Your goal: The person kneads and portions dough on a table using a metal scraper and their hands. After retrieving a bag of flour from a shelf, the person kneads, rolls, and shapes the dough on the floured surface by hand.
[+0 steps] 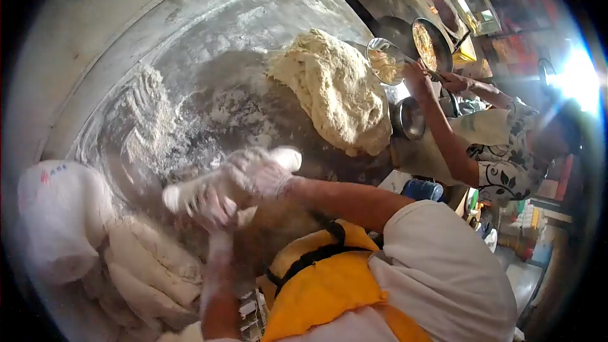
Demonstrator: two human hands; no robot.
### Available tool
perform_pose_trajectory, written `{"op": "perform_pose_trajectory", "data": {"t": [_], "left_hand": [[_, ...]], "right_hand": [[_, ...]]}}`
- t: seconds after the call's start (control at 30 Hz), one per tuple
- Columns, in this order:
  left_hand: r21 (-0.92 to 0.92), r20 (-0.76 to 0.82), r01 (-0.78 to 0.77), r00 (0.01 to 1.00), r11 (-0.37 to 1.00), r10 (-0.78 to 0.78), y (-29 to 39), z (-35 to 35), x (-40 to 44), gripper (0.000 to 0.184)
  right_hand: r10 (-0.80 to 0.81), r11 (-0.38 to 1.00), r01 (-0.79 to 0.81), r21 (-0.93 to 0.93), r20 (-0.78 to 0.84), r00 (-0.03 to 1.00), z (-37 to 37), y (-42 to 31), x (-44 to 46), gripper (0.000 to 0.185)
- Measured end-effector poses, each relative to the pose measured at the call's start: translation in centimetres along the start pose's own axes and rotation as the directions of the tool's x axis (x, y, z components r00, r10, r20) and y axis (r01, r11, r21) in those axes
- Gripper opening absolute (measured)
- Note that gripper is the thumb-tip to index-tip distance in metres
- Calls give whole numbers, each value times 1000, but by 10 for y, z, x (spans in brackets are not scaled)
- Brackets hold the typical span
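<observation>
A floury, pale roll that looks like dough [289,159] lies slantwise above the steel worktop, its two rounded ends showing. My right hand [263,176], white with flour, is closed over its middle and right part. Lower and to the left, my left hand [214,208] grips the same roll near its left end, fingers curled and partly smeared by motion. Beyond my hands rests a large lump of dough [339,92]. Loose flour [149,117] is spread over the worktop [234,69] to the left.
A floury white sack [63,215] and pale cloth-like folds [149,266] sit at the lower left. On the right, a co-worker [506,145] holds a clear bowl [383,62] near a pan of food [425,44]. A metal bowl [410,119] stands beside the large dough.
</observation>
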State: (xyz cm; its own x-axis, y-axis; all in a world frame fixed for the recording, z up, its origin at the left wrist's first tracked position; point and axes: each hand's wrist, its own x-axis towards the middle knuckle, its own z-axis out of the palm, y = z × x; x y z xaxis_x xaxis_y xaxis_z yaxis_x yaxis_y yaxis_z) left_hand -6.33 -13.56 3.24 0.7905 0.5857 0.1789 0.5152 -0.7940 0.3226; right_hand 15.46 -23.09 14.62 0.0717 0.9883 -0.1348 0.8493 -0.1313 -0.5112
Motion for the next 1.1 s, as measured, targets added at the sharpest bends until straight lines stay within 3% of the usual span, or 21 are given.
{"op": "perform_pose_trajectory", "data": {"t": [0.03,0.07,0.1,0.27,0.4,0.5,0.53,0.57,0.6,0.67,0.7,0.73,0.77,0.87,0.9,0.97,1.0,1.03,1.1], "left_hand": [[-48,-50,24,998,999,-26,6,2,-8,44],[-101,-73,51,996,994,-58,4,5,-8,45],[-141,-99,70,991,988,-84,-1,7,-1,46],[-234,-179,57,979,971,-101,-34,19,90,51],[-282,-145,16,988,959,-59,-54,19,159,56],[-254,-56,53,996,966,-69,-57,11,180,53],[-277,-147,0,988,961,-42,-82,47,174,52],[320,-9,-335,934,886,356,-128,69,166,56],[-95,30,-117,992,989,120,-83,2,168,55],[-246,51,-33,998,969,47,-65,-37,115,54],[-117,4,-128,992,985,130,-78,-24,73,53],[22,-43,-210,977,977,211,-92,-11,31,53],[-28,-94,-146,985,989,143,-78,-11,8,52],[-179,-196,63,976,982,-98,-37,-13,-41,51],[-169,-188,74,976,983,-106,-32,-20,-43,51],[-16,2,168,986,986,-168,-23,-43,-37,52],[163,122,273,948,948,-294,-17,-47,-24,54],[169,114,276,948,946,-297,-20,-43,-13,54],[-73,-83,270,958,960,-276,-23,-28,7,55]], "right_hand": [[-59,996,58,-74,-13,998,12,-1,0,67],[-4,998,5,60,-15,1000,32,-2,7,60],[52,997,-50,58,-25,998,47,4,12,58],[103,992,-74,103,-313,944,54,36,75,68],[224,969,-176,174,-311,924,48,60,126,68],[425,845,-426,323,77,902,11,49,132,70],[403,883,-396,253,25,915,15,42,130,69],[370,917,-360,173,-23,929,13,36,127,69],[357,922,-346,173,-34,934,9,25,114,69],[59,995,-57,81,-32,998,3,3,72,74],[-15,993,30,111,-128,992,7,-6,50,84],[2,1000,-1,22,-31,1000,-1,-22,28,93],[-21,995,23,-101,21,1000,21,-26,9,101],[-106,974,119,-192,78,991,59,-31,-14,93],[-106,971,129,-201,125,987,63,-30,-14,87],[-108,953,151,-262,173,979,64,-28,-6,72],[-119,962,142,-234,108,987,67,-18,2,73],[-130,969,135,-207,38,991,67,-12,12,74],[-70,986,78,-146,56,996,60,-4,33,79]]}}
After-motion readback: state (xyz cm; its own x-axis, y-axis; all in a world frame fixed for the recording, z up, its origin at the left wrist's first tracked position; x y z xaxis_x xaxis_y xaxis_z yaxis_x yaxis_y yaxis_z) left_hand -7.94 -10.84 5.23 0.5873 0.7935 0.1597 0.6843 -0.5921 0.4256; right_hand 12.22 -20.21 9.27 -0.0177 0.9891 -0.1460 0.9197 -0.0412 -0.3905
